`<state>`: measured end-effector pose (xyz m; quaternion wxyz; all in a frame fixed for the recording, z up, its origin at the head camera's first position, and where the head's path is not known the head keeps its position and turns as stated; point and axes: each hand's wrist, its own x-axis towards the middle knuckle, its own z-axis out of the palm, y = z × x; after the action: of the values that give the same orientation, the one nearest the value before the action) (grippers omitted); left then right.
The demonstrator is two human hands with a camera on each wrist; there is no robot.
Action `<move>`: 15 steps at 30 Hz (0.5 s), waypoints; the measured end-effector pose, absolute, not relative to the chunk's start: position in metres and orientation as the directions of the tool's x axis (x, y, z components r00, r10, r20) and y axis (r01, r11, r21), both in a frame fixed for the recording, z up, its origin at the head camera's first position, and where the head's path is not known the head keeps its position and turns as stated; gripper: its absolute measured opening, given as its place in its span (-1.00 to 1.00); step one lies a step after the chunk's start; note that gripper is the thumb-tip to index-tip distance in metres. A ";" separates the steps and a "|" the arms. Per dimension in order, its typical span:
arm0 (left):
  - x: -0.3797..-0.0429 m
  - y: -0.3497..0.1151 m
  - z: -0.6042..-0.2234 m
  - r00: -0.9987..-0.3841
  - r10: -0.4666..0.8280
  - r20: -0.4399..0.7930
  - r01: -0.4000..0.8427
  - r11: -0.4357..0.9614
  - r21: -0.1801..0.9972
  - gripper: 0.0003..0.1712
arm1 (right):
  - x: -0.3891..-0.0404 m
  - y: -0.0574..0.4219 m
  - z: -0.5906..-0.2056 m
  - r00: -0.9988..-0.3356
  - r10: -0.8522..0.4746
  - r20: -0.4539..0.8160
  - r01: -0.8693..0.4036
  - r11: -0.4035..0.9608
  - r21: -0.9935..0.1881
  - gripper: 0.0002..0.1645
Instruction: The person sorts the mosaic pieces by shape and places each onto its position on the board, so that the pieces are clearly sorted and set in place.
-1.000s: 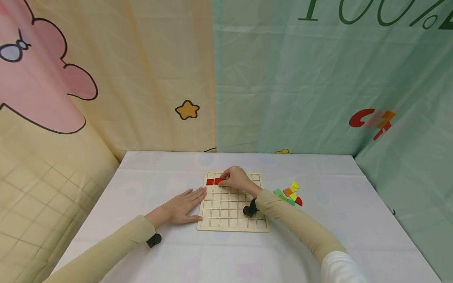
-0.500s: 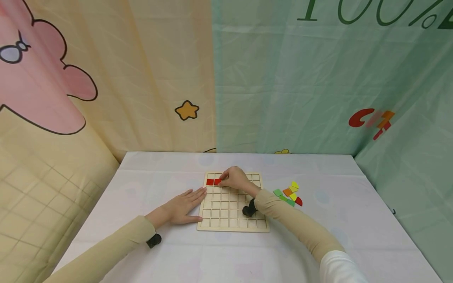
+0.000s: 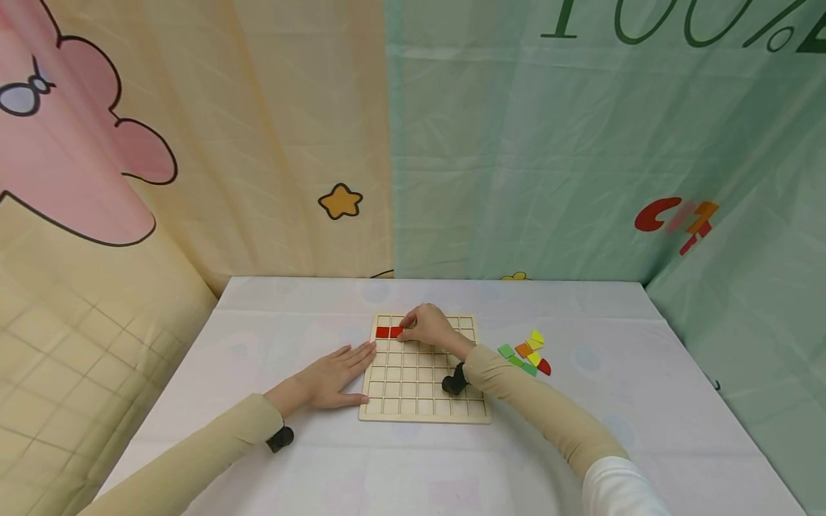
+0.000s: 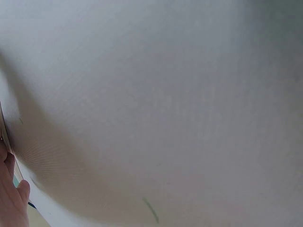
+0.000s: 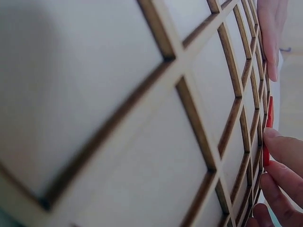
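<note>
A wooden grid board (image 3: 413, 390) with raised dividers lies on the table. Near its far left corner sit two red square tiles side by side; the left red tile (image 3: 383, 332) lies in a cell. Thumb and forefinger of my right hand (image 3: 431, 326) pinch the right red tile (image 3: 396, 332) at its right side. In the right wrist view, the fingertips (image 5: 272, 134) meet the red tile (image 5: 266, 153) low over the grid. My left hand (image 3: 332, 376) lies with straight fingers, its fingertips and thumb touching the board's left edge.
Right of the board lies a loose cluster: green tiles (image 3: 506, 351), an orange tile (image 3: 523, 350), yellow tiles (image 3: 536, 340) and a red rounded piece (image 3: 545, 367). A white cloth covers the table (image 3: 645, 416). Printed curtains (image 3: 516, 143) stand behind and at both sides.
The right red tile has settled flatter, in line with the left one. My right hand has barely shifted, and my left hand stays where it was.
</note>
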<state>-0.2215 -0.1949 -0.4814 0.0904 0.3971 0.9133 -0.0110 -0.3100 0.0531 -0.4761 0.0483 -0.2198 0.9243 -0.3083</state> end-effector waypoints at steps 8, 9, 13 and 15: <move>-0.220 -0.194 -0.479 -0.674 0.716 -0.181 0.720 0.692 0.056 0.04 | -0.309 0.053 -0.476 -0.894 -0.443 0.060 -0.391 0.710 -0.586 -0.68; -0.220 -0.194 -0.479 -0.675 0.716 -0.181 0.719 0.693 0.058 0.04 | -0.309 0.053 -0.476 -0.893 -0.446 0.063 -0.395 0.708 -0.585 -0.67; -0.219 -0.193 -0.478 -0.673 0.718 -0.178 0.721 0.691 0.060 0.04 | -0.309 0.054 -0.476 -0.890 -0.452 0.066 -0.403 0.710 -0.578 -0.65; -0.219 -0.193 -0.477 -0.673 0.719 -0.176 0.722 0.690 0.059 0.03 | -0.309 0.054 -0.476 -0.890 -0.451 0.066 -0.402 0.708 -0.580 -0.66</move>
<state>-0.2193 -0.1934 -0.4774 0.0928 0.3938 0.9145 -0.0080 -0.3089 0.0537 -0.4761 0.0403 -0.2311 0.9234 -0.3039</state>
